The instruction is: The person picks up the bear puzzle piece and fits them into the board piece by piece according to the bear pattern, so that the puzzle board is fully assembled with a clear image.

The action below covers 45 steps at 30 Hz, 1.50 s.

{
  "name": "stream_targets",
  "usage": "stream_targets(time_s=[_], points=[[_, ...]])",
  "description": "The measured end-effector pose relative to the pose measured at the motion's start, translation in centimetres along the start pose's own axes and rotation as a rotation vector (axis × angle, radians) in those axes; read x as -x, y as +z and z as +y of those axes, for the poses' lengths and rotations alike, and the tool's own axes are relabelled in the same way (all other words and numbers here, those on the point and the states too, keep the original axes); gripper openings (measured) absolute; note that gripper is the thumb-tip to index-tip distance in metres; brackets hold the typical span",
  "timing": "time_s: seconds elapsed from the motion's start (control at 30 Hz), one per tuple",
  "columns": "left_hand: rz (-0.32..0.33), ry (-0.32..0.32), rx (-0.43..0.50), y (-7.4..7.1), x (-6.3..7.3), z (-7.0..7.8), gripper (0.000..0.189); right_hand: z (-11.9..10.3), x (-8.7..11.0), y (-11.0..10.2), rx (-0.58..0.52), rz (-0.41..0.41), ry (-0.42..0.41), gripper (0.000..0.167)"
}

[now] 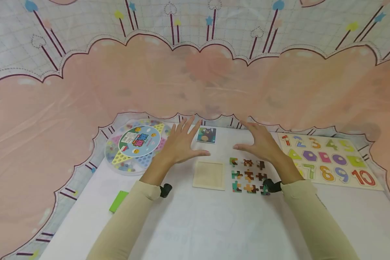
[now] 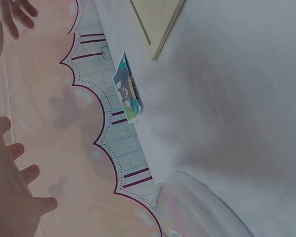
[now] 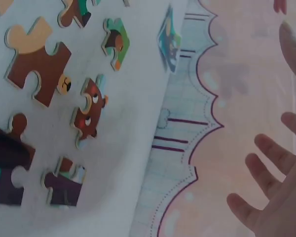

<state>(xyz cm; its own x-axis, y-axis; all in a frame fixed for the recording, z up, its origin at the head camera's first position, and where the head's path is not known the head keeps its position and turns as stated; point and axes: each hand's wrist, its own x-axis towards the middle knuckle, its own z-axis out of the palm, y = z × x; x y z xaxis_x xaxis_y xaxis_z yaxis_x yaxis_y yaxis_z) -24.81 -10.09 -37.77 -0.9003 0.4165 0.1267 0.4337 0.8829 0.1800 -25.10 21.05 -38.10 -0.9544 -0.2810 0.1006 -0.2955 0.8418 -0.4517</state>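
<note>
White tabletop [image 1: 195, 224] spreads nearest; then come a thin-rimmed wooden tray [image 1: 209, 175] and, just right of its edge, nine brown-and-green jigsaw pieces [image 1: 248, 176], separate, in three rows. Left hand [image 1: 181, 144] and right hand [image 1: 262, 143] hover farther out, fingers spread; a bear card [image 1: 207, 135] lies near the far edge.

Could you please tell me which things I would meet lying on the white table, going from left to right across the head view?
Round game board → square wooden tray → loose puzzle pieces → number board.
</note>
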Motion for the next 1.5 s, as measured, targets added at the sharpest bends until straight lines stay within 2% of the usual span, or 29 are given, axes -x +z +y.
stream_targets(time_s=[0.27,0.47,0.57,0.73,0.9,1.2,1.5], points=[[-0.117,0.028,0.165,1.4,2.0,-0.1,0.118,0.3,-0.5,1.7,-0.154,-0.103,-0.001,0.085],[-0.210,0.067,0.275,3.0,3.4,-0.5,0.119,0.5,-0.4,2.8,-0.184,-0.197,0.049,0.069],[-0.266,0.064,0.316,3.6,4.0,-0.7,0.116,0.6,-0.4,3.3,-0.186,-0.236,0.055,0.062],[-0.366,0.035,0.317,4.3,4.7,-0.8,0.113,0.8,-0.3,3.9,-0.171,-0.281,0.065,0.054],[-0.440,0.036,0.304,4.6,5.2,-0.9,0.110,1.0,-0.2,4.4,-0.136,-0.312,0.078,0.048],[-0.480,0.059,0.277,4.9,5.6,-1.1,0.101,1.2,-0.3,5.2,-0.105,-0.324,0.072,0.038],[-0.490,0.028,0.290,4.8,5.7,-1.0,0.094,1.1,-0.5,5.7,-0.125,-0.321,0.069,0.027]])
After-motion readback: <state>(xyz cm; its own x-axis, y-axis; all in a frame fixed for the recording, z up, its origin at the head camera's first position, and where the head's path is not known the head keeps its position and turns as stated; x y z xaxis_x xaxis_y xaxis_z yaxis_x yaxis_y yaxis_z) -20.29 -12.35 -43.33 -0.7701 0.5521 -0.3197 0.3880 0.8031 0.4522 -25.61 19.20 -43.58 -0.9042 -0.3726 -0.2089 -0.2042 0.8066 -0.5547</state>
